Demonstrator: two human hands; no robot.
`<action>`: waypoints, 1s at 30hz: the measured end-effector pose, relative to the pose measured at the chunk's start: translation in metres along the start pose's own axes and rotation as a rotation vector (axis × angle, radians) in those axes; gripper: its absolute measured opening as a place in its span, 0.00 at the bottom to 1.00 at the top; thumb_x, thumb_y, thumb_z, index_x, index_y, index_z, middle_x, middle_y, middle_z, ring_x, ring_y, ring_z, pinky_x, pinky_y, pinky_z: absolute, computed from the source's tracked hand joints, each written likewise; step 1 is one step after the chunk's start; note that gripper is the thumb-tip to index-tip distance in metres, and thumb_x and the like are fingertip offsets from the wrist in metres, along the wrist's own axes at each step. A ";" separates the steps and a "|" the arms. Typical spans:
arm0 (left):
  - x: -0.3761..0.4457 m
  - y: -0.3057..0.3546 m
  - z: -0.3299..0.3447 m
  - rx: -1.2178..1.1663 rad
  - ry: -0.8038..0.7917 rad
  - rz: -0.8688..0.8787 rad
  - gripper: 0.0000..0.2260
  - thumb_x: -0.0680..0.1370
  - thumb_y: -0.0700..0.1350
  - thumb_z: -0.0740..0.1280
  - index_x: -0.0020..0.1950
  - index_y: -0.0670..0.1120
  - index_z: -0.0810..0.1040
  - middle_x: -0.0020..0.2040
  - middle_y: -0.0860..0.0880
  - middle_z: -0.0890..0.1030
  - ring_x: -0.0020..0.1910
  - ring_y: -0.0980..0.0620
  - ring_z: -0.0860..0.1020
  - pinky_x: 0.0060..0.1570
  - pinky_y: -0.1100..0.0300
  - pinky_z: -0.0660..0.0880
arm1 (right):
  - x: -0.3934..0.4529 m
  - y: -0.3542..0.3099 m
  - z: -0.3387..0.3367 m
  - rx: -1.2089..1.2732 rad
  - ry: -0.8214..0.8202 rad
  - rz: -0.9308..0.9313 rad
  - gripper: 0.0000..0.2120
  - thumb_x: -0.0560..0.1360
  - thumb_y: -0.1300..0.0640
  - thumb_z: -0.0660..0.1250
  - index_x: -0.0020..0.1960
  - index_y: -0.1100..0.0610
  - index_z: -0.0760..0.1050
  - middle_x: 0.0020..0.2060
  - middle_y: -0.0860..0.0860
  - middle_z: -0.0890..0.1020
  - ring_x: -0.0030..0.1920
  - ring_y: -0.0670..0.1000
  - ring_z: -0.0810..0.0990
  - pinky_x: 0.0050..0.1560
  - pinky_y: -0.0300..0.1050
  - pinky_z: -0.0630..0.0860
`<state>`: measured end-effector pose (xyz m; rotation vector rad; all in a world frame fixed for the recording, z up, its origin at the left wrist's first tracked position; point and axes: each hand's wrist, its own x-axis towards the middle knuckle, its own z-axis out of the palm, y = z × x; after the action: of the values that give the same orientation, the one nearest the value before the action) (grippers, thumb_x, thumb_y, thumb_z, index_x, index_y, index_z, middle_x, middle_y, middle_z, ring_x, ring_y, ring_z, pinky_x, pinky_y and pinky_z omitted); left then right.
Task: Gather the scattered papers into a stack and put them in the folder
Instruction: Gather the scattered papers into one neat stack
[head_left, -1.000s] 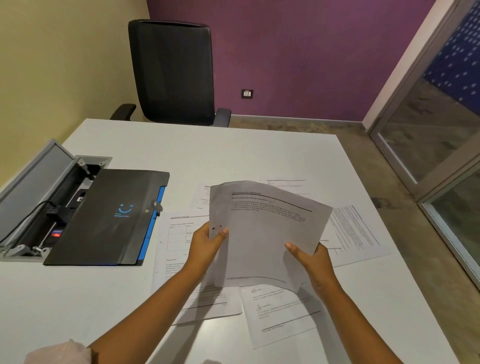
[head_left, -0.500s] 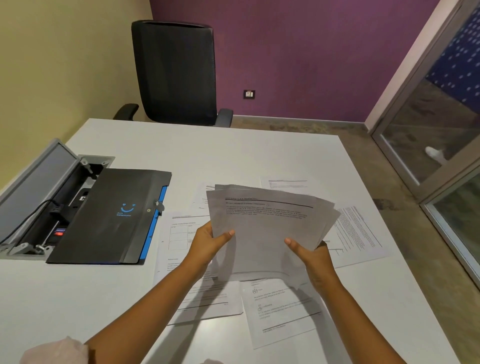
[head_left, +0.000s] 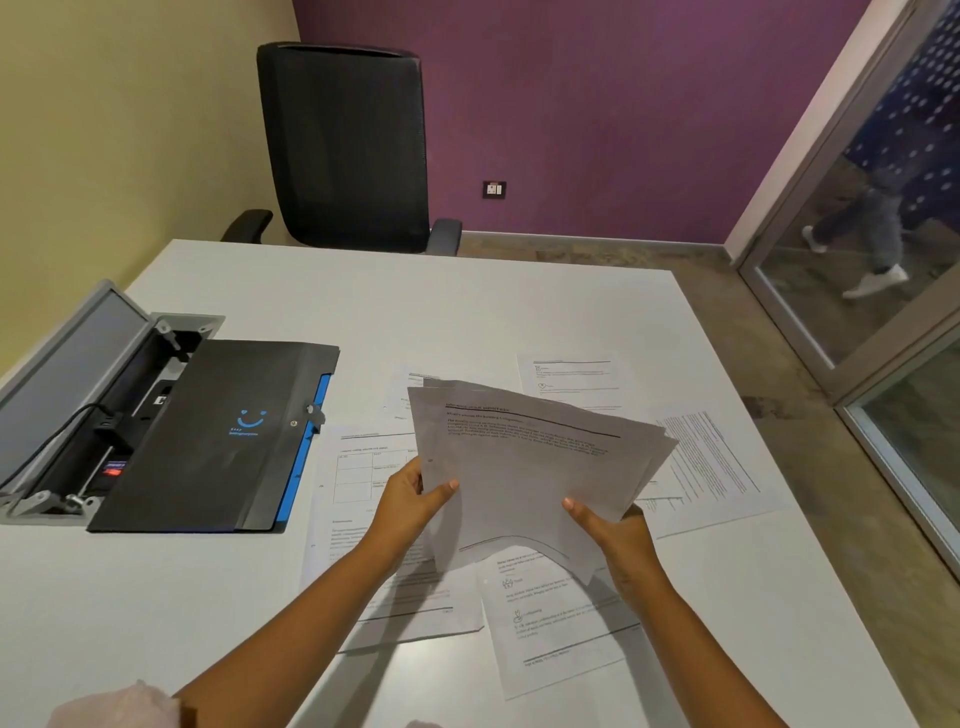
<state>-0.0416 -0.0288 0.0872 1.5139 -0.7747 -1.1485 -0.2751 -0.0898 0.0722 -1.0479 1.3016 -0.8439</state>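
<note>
A loose bundle of printed sheets (head_left: 524, 467) is held above the white table (head_left: 467, 306), fanned out at its right edge. My left hand (head_left: 410, 499) pinches its lower left side and my right hand (head_left: 613, 530) grips its lower right corner. Several more sheets lie flat underneath: one with a grid (head_left: 358, 483) to the left, one (head_left: 550, 618) near the front, one (head_left: 711, 467) to the right and one (head_left: 571, 379) farther back. The black folder (head_left: 218, 436) with a blue smiley logo lies shut at the left, apart from the papers.
An open grey cable box (head_left: 78, 405) with plugs and a cord is set into the table's left side, partly under the folder. A black office chair (head_left: 348, 145) stands at the far edge. A glass door (head_left: 883, 234) is at the right, with a person's legs behind it.
The held sheets have spread into a fan at the right edge, where a second sheet now shows behind the top one. Both hands stay in about the same place.
</note>
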 end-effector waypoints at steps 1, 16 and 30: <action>-0.002 -0.004 0.001 0.019 0.000 -0.015 0.12 0.75 0.38 0.67 0.48 0.57 0.75 0.46 0.57 0.81 0.45 0.61 0.78 0.40 0.69 0.75 | -0.001 0.004 0.000 -0.007 -0.002 0.015 0.12 0.66 0.57 0.76 0.43 0.48 0.75 0.41 0.44 0.82 0.44 0.44 0.80 0.45 0.39 0.75; 0.002 0.020 0.015 -0.053 0.046 0.042 0.17 0.74 0.40 0.69 0.59 0.54 0.71 0.51 0.55 0.79 0.50 0.55 0.77 0.46 0.63 0.74 | -0.002 -0.021 -0.001 0.064 0.015 -0.064 0.17 0.61 0.54 0.76 0.47 0.51 0.77 0.45 0.49 0.83 0.49 0.53 0.80 0.47 0.45 0.76; 0.001 0.032 0.024 -0.054 0.046 0.100 0.16 0.74 0.41 0.68 0.59 0.53 0.73 0.52 0.55 0.80 0.52 0.57 0.79 0.50 0.63 0.76 | -0.007 -0.045 0.000 0.142 -0.114 -0.214 0.16 0.61 0.51 0.73 0.48 0.38 0.80 0.44 0.42 0.85 0.47 0.44 0.83 0.50 0.43 0.79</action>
<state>-0.0609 -0.0461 0.1173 1.4359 -0.7740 -1.0486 -0.2721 -0.0983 0.1168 -1.1178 1.0304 -1.0077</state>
